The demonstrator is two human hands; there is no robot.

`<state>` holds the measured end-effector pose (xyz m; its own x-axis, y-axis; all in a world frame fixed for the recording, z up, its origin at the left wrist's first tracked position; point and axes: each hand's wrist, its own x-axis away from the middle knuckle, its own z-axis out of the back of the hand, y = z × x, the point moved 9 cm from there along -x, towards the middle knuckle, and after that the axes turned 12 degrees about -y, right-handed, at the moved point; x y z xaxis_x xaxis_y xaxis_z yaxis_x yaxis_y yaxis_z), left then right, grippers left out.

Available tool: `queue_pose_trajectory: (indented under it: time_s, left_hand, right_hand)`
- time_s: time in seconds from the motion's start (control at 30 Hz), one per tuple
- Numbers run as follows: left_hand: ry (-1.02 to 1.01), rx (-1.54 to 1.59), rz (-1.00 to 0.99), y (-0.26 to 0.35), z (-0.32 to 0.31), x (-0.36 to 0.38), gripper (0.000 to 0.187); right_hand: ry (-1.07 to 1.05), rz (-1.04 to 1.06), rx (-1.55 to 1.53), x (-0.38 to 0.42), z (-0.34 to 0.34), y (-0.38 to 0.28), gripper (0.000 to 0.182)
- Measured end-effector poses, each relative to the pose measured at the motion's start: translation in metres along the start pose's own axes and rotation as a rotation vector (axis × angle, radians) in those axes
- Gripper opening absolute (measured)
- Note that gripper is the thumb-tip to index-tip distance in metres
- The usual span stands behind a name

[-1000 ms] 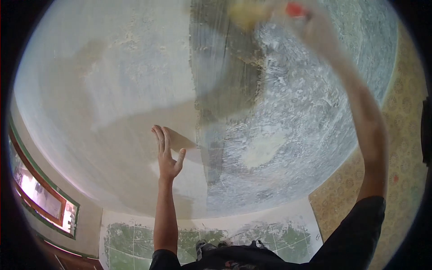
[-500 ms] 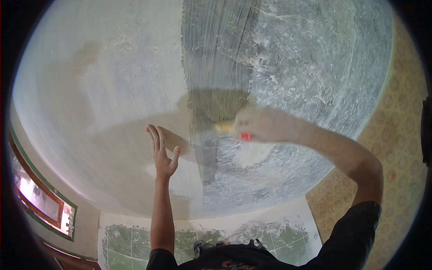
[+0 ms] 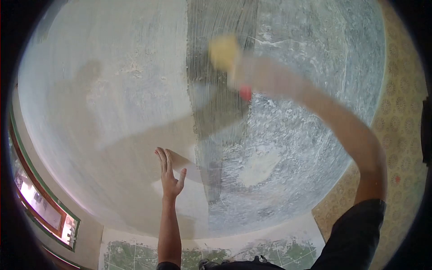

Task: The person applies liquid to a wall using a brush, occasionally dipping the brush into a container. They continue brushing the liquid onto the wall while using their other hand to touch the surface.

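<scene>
My right hand [image 3: 260,75] grips the yellow tool [image 3: 224,52], likely light, best held mid-length; my left hand [image 3: 171,181] spreads wide.

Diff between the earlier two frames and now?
Right hand, holding the yellow tool, dropped down the wall between the earlier frames and is now partway back up. Nothing grabbed or released. Left hand stays raised at the wall, open; whole view shifted slightly.

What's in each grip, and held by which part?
Right grip: a blurred yellow-and-red tool, held between its yellow and red parts. Left grip: nothing.
</scene>
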<state>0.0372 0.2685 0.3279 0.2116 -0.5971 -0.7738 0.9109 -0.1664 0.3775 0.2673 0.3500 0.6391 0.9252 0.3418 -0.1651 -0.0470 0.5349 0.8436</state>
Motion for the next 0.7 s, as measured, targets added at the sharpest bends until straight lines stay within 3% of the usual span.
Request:
queue_pose_trajectory:
  time_s: [0.03,0.07,0.1,0.13,0.2,0.23,0.3,0.33,0.4,0.47,0.6,0.67,0.7]
  left_hand:
    - [-0.001,0.013,-0.011,0.000,0.000,-0.001,0.092]
    - [0.007,0.019,-0.011,0.000,0.001,-0.001,0.092]
    - [0.005,0.018,-0.006,-0.001,0.001,-0.001,0.092]
    - [0.003,0.016,-0.001,0.000,0.000,-0.001,0.091]
    - [0.012,0.017,-0.005,0.000,0.001,-0.001,0.091]
    - [0.009,0.016,-0.006,0.000,0.001,-0.001,0.091]
    - [0.006,0.020,-0.008,0.000,0.001,-0.001,0.091]
    - [0.007,0.025,-0.001,-0.001,0.001,0.000,0.091]
    - [0.008,0.012,-0.002,0.000,0.002,-0.002,0.090]
    - [0.001,0.004,0.003,0.000,0.000,0.000,0.090]
    - [-0.004,0.012,0.006,-0.002,0.004,0.000,0.088]
    - [-0.020,0.029,0.006,-0.004,0.006,0.001,0.087]
    - [-0.032,0.037,0.005,-0.005,0.006,0.001,0.087]
  right_hand:
    - [-0.152,-0.016,-0.207,0.005,-0.025,-0.047,0.013]
    - [-0.027,0.150,-0.355,0.018,-0.043,-0.095,0.010]
    - [-0.251,-0.250,-0.855,0.019,-0.065,-0.109,0.018]
    - [-0.254,-0.245,-0.847,0.021,-0.057,-0.110,0.018]
    - [-0.562,-0.127,-0.881,0.035,-0.067,-0.126,0.037]
    - [-0.357,-0.195,-0.894,0.021,-0.052,-0.100,0.047]
    - [-0.437,-0.576,-0.902,0.032,-0.018,-0.023,0.044]
    - [-0.162,-0.556,-0.863,0.033,0.004,0.019,0.039]
    - [-0.145,-0.870,-0.545,0.046,0.072,0.089,0.018]
    - [0.374,-0.623,-0.045,0.065,0.127,0.134,0.023]
    - [0.506,-0.631,-0.010,0.076,0.115,0.120,0.029]
    - [0.239,-0.545,-0.086,0.063,0.054,0.074,0.025]
    - [-0.150,-0.743,-0.365,0.053,0.011,0.058,0.029]
